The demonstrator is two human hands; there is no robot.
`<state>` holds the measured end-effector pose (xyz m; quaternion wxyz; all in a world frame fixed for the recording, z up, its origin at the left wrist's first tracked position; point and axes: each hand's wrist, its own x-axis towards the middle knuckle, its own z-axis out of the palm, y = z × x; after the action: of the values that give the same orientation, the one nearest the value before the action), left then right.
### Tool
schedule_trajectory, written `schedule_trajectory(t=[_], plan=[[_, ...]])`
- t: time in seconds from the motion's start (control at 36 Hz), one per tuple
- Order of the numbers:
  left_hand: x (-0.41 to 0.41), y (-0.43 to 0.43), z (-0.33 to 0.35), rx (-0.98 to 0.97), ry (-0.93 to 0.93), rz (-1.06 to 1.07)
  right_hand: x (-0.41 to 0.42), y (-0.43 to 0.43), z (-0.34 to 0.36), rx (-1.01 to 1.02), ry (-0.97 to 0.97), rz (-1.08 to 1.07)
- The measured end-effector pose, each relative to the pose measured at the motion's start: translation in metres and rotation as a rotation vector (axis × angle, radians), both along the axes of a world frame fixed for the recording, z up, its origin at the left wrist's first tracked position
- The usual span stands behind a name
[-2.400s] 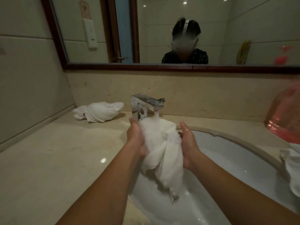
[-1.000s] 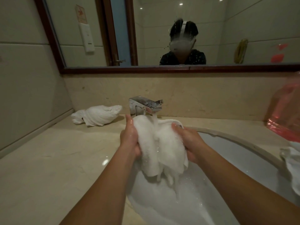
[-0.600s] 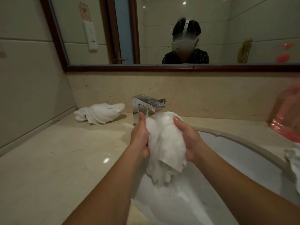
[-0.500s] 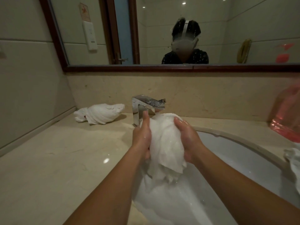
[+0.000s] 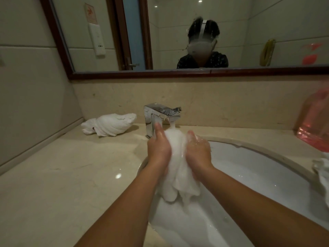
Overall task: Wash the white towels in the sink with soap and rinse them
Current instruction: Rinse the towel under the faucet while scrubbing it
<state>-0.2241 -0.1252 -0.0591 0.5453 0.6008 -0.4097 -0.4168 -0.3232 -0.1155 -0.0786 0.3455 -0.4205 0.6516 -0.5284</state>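
While no writing reads, both hands (image 5: 178, 150) squeeze towel (image 5: 176, 157) under tap (image 5: 161, 114).

Dim warm light, curved wide-angle edges
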Motion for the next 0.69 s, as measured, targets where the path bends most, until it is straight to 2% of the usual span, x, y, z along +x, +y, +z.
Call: schedule_trajectory(t=[0.08, 0.22, 0.36, 0.61, 0.69], plan=[[0.003, -0.006, -0.004, 0.042, 0.018, 0.011, -0.002, -0.002, 0.004, 0.048, 0.023, -0.028], [0.010, -0.013, -0.006, 0.164, 0.100, 0.035, -0.005, -0.003, -0.001, 0.014, -0.140, 0.009], [0.009, -0.014, -0.009, 0.159, 0.142, -0.034, -0.019, 0.001, 0.000, -0.041, -0.266, 0.004], [0.001, -0.011, -0.007, 0.238, 0.004, -0.168, -0.035, 0.003, 0.008, -0.091, -0.376, -0.018], [-0.001, -0.012, -0.010, 0.260, 0.050, -0.235, -0.037, 0.005, 0.011, -0.101, -0.467, -0.039]])
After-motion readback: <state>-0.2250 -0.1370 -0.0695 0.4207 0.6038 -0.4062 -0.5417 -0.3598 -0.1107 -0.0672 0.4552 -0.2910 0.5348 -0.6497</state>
